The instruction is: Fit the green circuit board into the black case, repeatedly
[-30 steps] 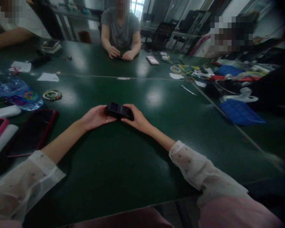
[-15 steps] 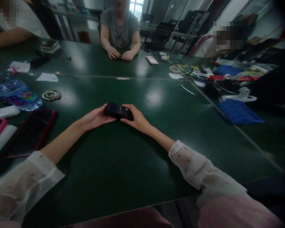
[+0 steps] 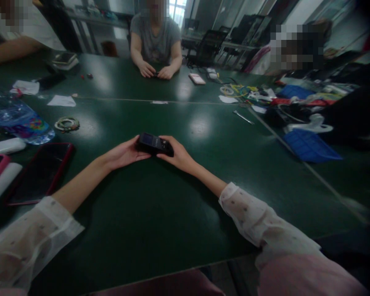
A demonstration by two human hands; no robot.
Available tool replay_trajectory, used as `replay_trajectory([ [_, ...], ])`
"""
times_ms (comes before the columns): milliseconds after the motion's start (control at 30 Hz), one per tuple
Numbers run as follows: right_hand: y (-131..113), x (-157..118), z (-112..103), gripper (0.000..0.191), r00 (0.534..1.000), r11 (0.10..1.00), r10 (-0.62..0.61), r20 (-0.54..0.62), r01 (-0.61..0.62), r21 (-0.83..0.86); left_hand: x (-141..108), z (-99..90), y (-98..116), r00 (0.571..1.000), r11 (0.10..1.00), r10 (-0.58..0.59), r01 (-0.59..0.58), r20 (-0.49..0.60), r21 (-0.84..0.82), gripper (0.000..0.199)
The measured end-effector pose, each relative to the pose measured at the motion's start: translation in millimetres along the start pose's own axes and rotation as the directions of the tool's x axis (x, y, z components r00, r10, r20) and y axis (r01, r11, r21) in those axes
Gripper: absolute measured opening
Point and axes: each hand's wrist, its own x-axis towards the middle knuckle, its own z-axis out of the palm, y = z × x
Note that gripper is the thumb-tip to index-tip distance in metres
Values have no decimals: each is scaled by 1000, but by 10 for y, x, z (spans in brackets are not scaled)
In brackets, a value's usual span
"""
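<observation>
A small black device with a dark screen on its left part and buttons on its right part is held between both hands over the green table. My left hand grips its left end, palm side partly showing. Around the right end, my right hand is closed, with the thumb along the near side. Whether the device's underside touches the table cannot be made out.
Left: a water bottle, a red-edged phone, a white case and a bracelet. Right: a blue tray, a wrench and tangled cables. A person sits opposite, hands on the table; others sit at both sides.
Both hands and the device hold nearly the same place. At the far right, the other person's head has shifted slightly.
</observation>
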Motion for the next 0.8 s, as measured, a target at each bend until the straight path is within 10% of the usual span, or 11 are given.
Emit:
replay_trajectory([
  [800,1,7,-6,57,1000,1000,6,12,-7,20,2,-44,13,998,999,-30,28,53,27,53],
])
